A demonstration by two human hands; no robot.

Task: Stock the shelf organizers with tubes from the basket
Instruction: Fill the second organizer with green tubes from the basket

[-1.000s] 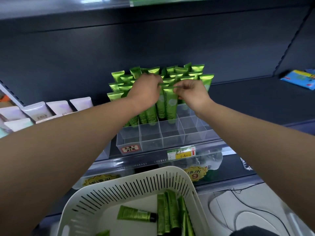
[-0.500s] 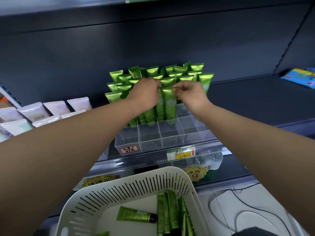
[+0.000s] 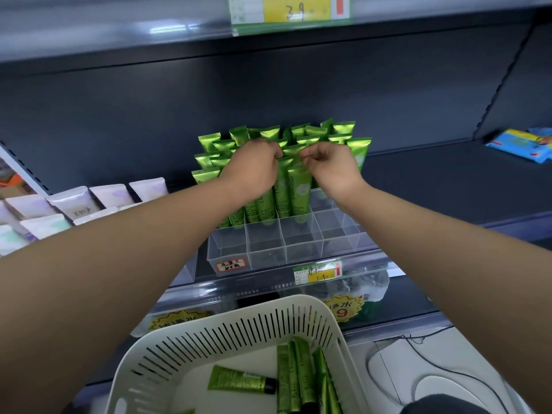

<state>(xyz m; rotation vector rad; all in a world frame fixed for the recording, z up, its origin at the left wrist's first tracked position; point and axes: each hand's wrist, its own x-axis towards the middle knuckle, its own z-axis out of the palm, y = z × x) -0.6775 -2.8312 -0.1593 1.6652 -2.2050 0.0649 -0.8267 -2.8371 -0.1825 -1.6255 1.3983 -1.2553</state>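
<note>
Several green tubes (image 3: 265,135) stand upright in the back cells of a clear shelf organizer (image 3: 268,249). My left hand (image 3: 254,168) and my right hand (image 3: 334,168) meet over the front row. Each pinches one end of the crimped top of a green tube (image 3: 298,192) that stands in a cell. Under the hands, the front cells of the organizer hold nothing. A white slotted basket (image 3: 239,330) sits below the shelf edge. One green tube (image 3: 242,380) lies flat in it, and several more tubes (image 3: 301,375) lean against its right side.
Pale lilac and white tubes (image 3: 71,204) fill the organizers to the left. Blue packets (image 3: 519,143) lie at the far right of the dark shelf. Price labels (image 3: 316,274) run along the shelf's front rail. Another shelf (image 3: 119,25) hangs overhead.
Both hands have stayed at the top of the same tube, with their fingertips now slightly further apart. The view has tilted a little.
</note>
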